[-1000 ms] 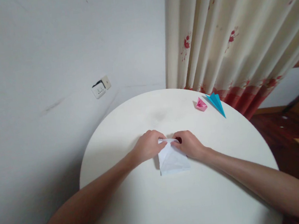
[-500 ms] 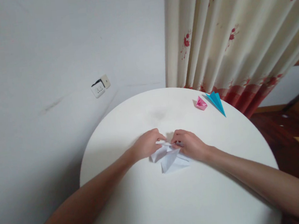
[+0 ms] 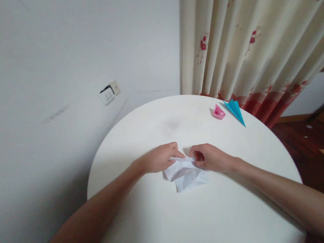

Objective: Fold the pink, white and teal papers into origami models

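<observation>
A folded sheet of white paper [image 3: 185, 175] rests near the middle of the round white table, with creased flaps spreading toward me. My left hand [image 3: 163, 156] pinches its far left edge, the index finger stretched along the top fold. At the far right edge, my right hand [image 3: 211, 158] grips the paper between curled fingers and thumb. Parts of the paper under the fingertips are hidden.
On the far right of the table [image 3: 149, 216] lie a small pink folded-paper piece [image 3: 218, 112] and a blue paper plane [image 3: 235, 112]. A wall socket [image 3: 107, 97] is at the left; a flowered curtain [image 3: 230, 51] hangs behind.
Both hands have shifted slightly toward me. The left index finger has stretched along the top fold, and the paper's flaps look more spread and flatter.
</observation>
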Demonstrator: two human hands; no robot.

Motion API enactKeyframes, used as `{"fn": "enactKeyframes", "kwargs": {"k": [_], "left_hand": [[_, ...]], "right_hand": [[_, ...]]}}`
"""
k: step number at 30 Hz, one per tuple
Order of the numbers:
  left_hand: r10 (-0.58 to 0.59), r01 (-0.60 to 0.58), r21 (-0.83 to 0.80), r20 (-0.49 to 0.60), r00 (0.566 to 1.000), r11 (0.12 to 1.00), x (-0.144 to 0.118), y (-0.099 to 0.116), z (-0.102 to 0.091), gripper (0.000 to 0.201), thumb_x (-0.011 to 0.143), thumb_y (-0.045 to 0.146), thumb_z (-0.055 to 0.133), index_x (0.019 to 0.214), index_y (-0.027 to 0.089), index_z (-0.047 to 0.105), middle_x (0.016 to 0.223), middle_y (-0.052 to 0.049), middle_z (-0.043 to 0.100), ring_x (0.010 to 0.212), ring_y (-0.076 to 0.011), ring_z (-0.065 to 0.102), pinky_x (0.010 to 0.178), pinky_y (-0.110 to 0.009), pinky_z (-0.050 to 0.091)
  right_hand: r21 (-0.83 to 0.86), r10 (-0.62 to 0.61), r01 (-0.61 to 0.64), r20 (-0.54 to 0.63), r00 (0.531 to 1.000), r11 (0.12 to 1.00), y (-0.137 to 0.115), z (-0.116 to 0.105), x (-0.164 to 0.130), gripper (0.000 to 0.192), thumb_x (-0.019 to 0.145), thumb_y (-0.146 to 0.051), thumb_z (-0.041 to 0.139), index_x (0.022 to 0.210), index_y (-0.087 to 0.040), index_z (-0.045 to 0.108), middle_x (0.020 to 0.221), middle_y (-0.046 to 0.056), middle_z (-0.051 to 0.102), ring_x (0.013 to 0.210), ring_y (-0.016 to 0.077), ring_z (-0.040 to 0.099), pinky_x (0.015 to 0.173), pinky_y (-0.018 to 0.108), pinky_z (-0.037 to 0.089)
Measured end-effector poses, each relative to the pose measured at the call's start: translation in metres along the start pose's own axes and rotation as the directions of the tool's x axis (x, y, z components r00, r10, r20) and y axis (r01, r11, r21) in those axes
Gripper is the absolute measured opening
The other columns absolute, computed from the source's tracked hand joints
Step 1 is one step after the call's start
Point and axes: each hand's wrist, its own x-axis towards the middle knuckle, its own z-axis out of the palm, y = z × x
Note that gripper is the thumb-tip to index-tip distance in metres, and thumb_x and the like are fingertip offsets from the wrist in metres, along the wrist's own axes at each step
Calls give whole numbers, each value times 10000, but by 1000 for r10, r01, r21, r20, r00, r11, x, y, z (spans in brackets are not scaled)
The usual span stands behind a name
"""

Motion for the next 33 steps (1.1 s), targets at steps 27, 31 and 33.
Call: {"fn": "enactKeyframes", "kwargs": {"k": [27,31,33], "left_hand": [[-91,90,-48,-11,996,995,3,-13,6,335,701,-5,418,935,202,538,734,33,475,691,-145,447,620,-232,319],[-80,80,-50,14,997,996,2,-19,8,387,692,-6,435,996,199,559,758,31,503,696,-141,466,633,-232,333],[-83,84,-34,23,996,996,1,-20,9,410,684,-5,437,1015,200,563,776,27,525,709,-143,486,645,-234,344]], "right_hand": [[-204,-78,59,-88,993,977,2,-6,-1,188,695,-24,527,772,-193,558,766,-7,583,685,124,490,626,227,309],[-198,-82,68,-62,995,978,3,-8,-1,206,691,-2,511,766,-189,553,765,-4,582,687,123,496,635,225,317],[-205,-89,77,-52,995,976,3,-8,0,209,696,6,506,761,-187,555,766,0,583,687,124,499,641,225,326]]}}
